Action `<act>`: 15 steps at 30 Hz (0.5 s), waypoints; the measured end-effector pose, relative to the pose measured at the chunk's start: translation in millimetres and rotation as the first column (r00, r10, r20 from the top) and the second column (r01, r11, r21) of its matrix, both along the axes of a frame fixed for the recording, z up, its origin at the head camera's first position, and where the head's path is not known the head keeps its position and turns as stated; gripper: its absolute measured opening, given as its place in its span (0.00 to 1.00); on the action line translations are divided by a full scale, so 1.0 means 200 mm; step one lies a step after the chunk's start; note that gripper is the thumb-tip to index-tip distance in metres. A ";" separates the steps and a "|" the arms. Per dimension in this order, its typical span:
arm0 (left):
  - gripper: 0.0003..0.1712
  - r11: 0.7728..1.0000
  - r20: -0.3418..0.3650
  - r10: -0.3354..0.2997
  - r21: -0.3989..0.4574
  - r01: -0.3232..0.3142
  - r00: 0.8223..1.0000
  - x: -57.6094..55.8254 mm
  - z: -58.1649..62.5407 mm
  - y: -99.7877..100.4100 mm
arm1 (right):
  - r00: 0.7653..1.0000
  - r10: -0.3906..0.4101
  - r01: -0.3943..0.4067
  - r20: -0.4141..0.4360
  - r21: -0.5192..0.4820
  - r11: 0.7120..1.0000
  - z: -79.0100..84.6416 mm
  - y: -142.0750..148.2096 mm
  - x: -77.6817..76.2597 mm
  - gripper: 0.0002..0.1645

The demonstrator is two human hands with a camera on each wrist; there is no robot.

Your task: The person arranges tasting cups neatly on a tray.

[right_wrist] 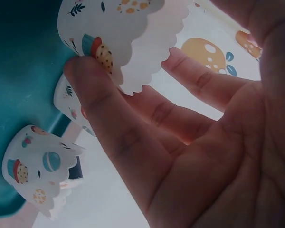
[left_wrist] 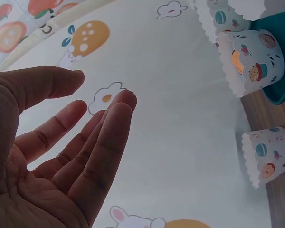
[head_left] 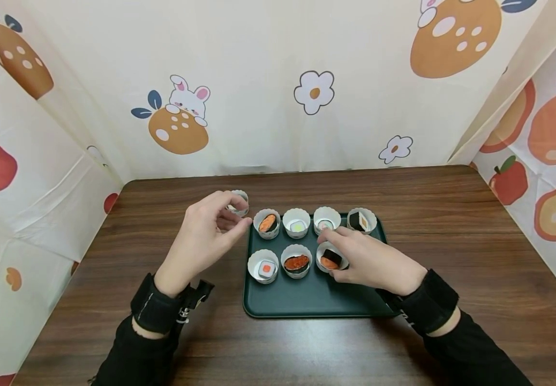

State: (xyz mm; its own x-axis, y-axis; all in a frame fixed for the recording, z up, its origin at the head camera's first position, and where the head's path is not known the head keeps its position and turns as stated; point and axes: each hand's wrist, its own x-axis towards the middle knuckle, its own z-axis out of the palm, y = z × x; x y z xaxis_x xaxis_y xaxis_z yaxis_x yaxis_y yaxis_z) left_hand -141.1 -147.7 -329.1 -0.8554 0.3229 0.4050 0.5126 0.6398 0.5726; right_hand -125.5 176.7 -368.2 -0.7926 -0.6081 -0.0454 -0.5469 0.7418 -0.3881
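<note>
My left hand (head_left: 205,230) hovers left of the tray, thumb and fingers apart and holding nothing. Partly hidden behind its fingers, a scalloped white paper baking cup (head_left: 240,197) stands on the table; in the left wrist view this printed cup (left_wrist: 268,156) is apart from the fingers. My right hand (head_left: 374,262) is over the tray's right half. It grips a paper cup (head_left: 325,265) in the front row, with a piece of toy sushi (head_left: 331,260) inside. The right wrist view shows fingertips against the held cup's printed side (right_wrist: 92,28).
On the dark green tray (head_left: 307,303) stand more paper cups in two rows. They hold an orange-topped sushi (head_left: 268,223), a red-topped sushi (head_left: 296,263), a white roll (head_left: 266,269) and other pieces. A wooden table (head_left: 162,214) lies beneath, with a patterned curtain (head_left: 258,134) behind.
</note>
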 end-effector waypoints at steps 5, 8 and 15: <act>0.11 1.000 0.022 0.013 -0.010 -0.013 1.000 -0.01 -0.01 -0.01 | 1.000 0.007 -0.007 -0.009 0.002 1.000 -0.01 0.00 0.00 0.29; 0.11 1.000 0.029 0.022 -0.019 -0.021 0.999 -0.02 -0.01 -0.01 | 1.000 -0.003 0.003 -0.002 0.016 1.000 -0.02 0.00 0.00 0.31; 0.11 0.999 0.034 0.031 -0.024 -0.030 0.999 -0.03 -0.03 -0.02 | 1.000 -0.022 0.022 0.009 0.034 0.999 -0.02 0.00 0.00 0.33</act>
State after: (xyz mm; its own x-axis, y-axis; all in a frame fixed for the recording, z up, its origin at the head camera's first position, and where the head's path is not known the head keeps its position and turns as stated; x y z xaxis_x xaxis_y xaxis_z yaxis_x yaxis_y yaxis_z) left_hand -146.5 -151.1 -334.6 -0.8782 0.3056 0.3679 0.4730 0.6684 0.5740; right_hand -125.1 176.1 -372.1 -0.8051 -0.5885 -0.0734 -0.5266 0.7663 -0.3680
